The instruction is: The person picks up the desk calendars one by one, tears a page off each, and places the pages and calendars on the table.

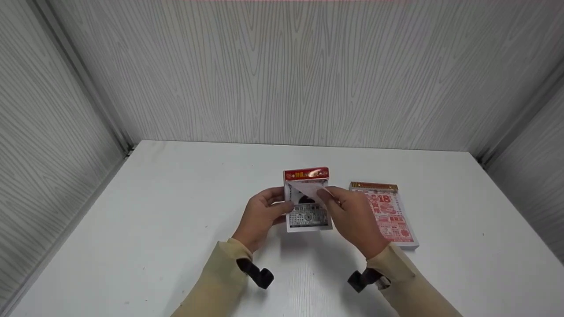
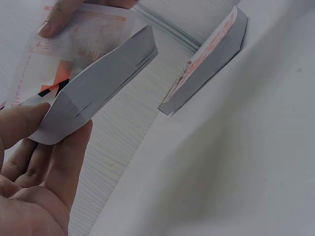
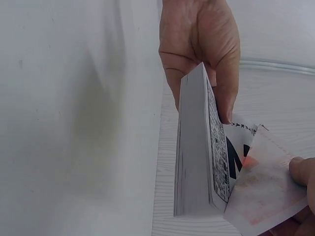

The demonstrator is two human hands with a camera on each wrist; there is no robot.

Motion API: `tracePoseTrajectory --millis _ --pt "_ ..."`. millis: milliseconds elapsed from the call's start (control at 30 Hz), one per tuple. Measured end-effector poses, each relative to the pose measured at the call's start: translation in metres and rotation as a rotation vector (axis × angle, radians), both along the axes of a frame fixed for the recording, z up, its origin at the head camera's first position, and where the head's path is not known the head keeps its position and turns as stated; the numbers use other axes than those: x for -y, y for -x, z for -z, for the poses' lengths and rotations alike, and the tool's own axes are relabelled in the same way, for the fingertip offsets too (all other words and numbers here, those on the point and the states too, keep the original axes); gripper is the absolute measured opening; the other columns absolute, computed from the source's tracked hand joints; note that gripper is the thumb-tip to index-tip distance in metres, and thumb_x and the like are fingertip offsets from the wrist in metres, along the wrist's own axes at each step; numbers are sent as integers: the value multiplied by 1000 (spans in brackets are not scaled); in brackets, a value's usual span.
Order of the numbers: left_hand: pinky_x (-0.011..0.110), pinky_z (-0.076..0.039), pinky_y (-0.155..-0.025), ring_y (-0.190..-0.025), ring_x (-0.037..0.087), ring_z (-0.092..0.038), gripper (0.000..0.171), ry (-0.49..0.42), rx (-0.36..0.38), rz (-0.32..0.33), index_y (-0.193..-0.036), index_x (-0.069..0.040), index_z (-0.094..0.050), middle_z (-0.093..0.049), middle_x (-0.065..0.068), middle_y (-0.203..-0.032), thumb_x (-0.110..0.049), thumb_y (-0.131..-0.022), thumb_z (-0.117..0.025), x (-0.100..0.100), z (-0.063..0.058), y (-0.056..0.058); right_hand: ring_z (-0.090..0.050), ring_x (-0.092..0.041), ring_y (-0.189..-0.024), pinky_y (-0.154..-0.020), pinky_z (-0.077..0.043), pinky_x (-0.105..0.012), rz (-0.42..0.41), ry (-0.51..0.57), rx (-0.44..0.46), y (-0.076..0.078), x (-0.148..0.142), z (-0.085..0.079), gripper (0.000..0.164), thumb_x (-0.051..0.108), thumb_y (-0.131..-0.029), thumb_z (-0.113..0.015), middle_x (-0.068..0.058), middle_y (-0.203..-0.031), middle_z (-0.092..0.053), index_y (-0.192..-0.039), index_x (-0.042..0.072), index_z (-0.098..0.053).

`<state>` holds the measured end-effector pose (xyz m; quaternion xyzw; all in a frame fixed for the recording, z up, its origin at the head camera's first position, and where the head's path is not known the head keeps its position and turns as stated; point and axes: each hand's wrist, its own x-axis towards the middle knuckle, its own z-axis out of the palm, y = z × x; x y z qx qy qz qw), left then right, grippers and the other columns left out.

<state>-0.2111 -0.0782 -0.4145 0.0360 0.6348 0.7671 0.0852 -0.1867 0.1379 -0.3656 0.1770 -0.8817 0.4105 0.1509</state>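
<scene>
A thick tear-off calendar pad [image 1: 309,215] with a red and gold top band is held up over the table, its front page printed in black. My left hand [image 1: 264,213] grips its left edge, thumb on the front and fingers behind, as the left wrist view shows. With thumb and fingers my right hand [image 1: 354,215] pinches a thin, translucent sheet [image 3: 268,182] with red print, lifted from the pad's lower right and slanting up toward the top band. A second calendar pad [image 1: 390,215], printed in red with "18", lies on the table beside the right hand, which partly covers it.
Both pads are over a white table [image 1: 176,198]. A grey wood-grain panel [image 1: 282,75] rises behind it, with side panels [image 1: 57,145] left and right. Black wrist mounts [image 1: 256,274] sit on both sleeved forearms.
</scene>
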Motion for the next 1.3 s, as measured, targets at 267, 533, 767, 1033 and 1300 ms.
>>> tracePoseTrajectory --millis 267,533,767,1033,1300 --pt "36 -60 -87 -106 22 -70 44 20 22 -25 -137 -3 -62 -68 13 -128 -11 -96 -74 -1 -2 0 -30 -8 -53 -49 -25 -24 -22 51 11 2 -3 0 21 18 -104 -63 -2 -80 -70 -111 7 -80" --pt "36 -60 -88 -108 24 -70 45 16 29 -27 -138 -2 -61 -69 13 -129 -10 -96 -74 2 -1 -1 -55 -16 -66 -49 -28 -25 4 113 92 4 -2 -1 23 20 -104 -64 -5 -102 -77 -115 7 -79" --pt "36 -60 -87 -108 24 -70 44 22 25 -23 -138 -4 -62 -69 12 -128 -12 -97 -74 3 1 0 -62 -20 -76 -50 -33 -23 17 199 181 6 -3 0 24 20 -105 -62 -8 -104 -77 -115 6 -79" --pt "35 -60 -87 -105 23 -70 44 23 36 -30 -138 -2 -60 -68 13 -128 -11 -97 -73 5 0 0 -59 -16 -72 -54 -37 -23 18 280 205 8 -5 1 27 24 -105 -62 -10 -97 -77 -99 4 -80" --pt "37 -60 -89 -106 23 -71 43 28 28 -34 -137 -3 -62 -69 12 -127 -11 -96 -74 6 -2 0 -71 -22 -89 -73 -56 -27 36 255 185 10 -6 4 27 27 -105 -63 -9 -107 -78 -111 7 -79"
